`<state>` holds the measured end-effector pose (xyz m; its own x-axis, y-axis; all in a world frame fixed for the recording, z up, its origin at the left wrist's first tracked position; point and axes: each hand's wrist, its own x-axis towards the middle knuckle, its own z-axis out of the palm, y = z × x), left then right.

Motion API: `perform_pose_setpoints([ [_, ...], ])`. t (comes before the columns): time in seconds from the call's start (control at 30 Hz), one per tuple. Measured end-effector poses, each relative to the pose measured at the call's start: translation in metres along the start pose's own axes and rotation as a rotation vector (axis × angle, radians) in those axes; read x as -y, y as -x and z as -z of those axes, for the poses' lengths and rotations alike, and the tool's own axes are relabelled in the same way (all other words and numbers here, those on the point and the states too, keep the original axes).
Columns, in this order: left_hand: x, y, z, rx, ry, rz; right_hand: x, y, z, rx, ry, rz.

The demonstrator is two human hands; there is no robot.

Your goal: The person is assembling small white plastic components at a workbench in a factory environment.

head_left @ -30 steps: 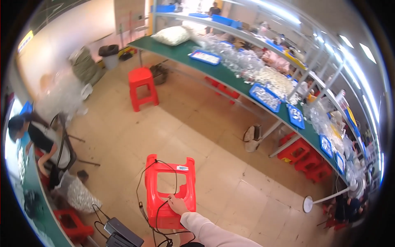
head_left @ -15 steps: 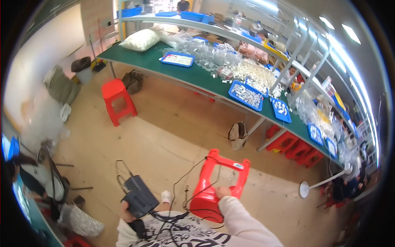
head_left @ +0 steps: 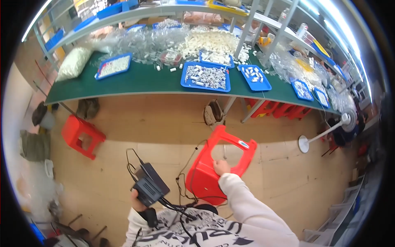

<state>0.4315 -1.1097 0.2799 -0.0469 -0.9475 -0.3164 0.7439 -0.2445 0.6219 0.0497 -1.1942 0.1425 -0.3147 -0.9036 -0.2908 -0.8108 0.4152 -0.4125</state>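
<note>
In my right hand [head_left: 222,167] is a red plastic stool [head_left: 205,177], tipped over and held by its edge, with its legs pointing away from me toward the table. At lower left my left hand [head_left: 136,201] grips a black box-shaped electronic device [head_left: 150,187], with cables coming out of both ends. Black cables [head_left: 180,181] hang between the device and the stool, and some lie across the stool's near part. The fingers of my right hand are curled over the stool; their tips are partly hidden.
Ahead runs a long green table [head_left: 152,84] with blue trays [head_left: 205,87] of small white parts and a heap of white pieces [head_left: 210,41]. Another red stool [head_left: 82,133] stands at left. A white pedestal fan [head_left: 325,131] is at right, and a bag [head_left: 213,112] is by a table leg.
My view has turned right and come closer to the table, which now spans the upper picture. The stool and the device remain in my hands, the stool slightly raised.
</note>
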Motion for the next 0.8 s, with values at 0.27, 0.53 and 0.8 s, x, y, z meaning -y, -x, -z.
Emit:
perform_pose_setpoints([
  [0.27,0.014,-0.082,-0.08,-0.039,0.028,-0.095,0.07,-0.119,0.034,0.206,0.149,0.4],
  [0.53,0.005,-0.117,-0.108,-0.233,-0.003,-0.024,0.055,-0.195,-0.082,-0.233,-0.08,0.71],
  [0.8,-0.031,-0.16,-0.066,-0.123,-0.217,0.283,0.093,-0.248,-0.155,0.706,0.356,0.456],
])
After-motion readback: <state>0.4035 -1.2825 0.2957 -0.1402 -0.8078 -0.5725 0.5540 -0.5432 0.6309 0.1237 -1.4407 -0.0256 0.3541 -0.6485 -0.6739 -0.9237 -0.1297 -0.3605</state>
